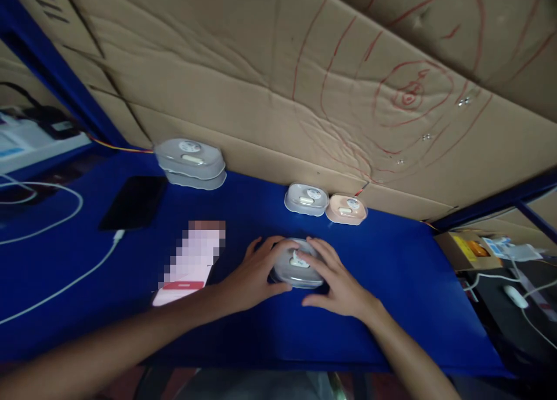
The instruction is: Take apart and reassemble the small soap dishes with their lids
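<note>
A small grey lidded container [296, 274] with clear lid and a round white sticker sits on the blue table in front of me. Around its left side my left hand [267, 266] is curved, with fingers along the back edge and the thumb at the front. From the right, my right hand [337, 278] lays its fingers on the lid and back edge, its thumb held apart in front. Behind it stand a grey lidded container [300, 205] and a pink lidded container [347, 217], side by side. Further left are two stacked grey containers [191, 166].
Left of my hands lies a phone [191, 263] with a lit screen, near a dark phone [133, 202] on a white cable. A cardboard wall [243, 69] with red rings closes off the back. At right are a cardboard box [456, 255] and a white mouse [516, 296].
</note>
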Tool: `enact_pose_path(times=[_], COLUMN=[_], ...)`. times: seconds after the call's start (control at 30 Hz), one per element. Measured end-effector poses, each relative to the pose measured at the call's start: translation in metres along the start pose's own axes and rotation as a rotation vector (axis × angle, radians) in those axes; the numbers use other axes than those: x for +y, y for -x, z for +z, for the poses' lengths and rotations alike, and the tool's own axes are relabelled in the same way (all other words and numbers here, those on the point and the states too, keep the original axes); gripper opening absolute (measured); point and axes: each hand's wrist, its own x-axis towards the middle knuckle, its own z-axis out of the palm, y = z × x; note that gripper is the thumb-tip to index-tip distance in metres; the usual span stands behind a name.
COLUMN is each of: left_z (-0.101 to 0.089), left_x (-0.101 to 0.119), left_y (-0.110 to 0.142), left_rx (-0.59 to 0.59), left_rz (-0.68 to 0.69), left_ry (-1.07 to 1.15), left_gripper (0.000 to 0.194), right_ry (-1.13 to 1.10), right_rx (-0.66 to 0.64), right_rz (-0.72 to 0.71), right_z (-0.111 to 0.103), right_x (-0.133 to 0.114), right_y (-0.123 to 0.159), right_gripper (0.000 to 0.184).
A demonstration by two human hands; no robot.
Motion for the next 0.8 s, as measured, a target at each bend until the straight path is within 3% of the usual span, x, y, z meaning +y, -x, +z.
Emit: enact_pose_path(times=[0.1,0.23,0.43,0.53,0.63,0.7,0.8], left_z=[-0.003,-0.006,-0.008,-0.010,-0.010,-0.009,-0.004], left_x=[0.003,0.006,0.009,0.012,0.013,0.012,0.009], left_y=[-0.002,-0.001,0.003,0.001,-0.002,-0.004,-0.006], left_rx=[0.067,0.108,0.000,0.006,0.092,0.121,0.104], left_rz=[-0.027,-0.042,-0.086,-0.160,-0.175,-0.163,-0.176], left_ry=[0.197,0.314,0.203,0.237,0.369,0.507,0.713], left_gripper=[0.085,0.094,0.091,0.088,0.084,0.088,0.102], right_ry=[-0.075,-0.247,0.022,0.086,0.116,0.120,0.047], right_rx=[0.109,0.281,0.360,0.343,0.183,0.124,0.182], right_rz=[0.033,0.178,0.358,0.230,0.017,-0.022,-0.006], right_z=[0.011,0.015,0.012,0.007,0.004,0.005,0.009], right_x=[-0.009,0.008,0.033,0.025,0.005,-0.006,-0.011], right_y=[0.002,0.000,0.002,0.004,0.001,-0.002,-0.006], right_gripper=[0.070,0.064,0.057,0.056,0.062,0.061,0.051])
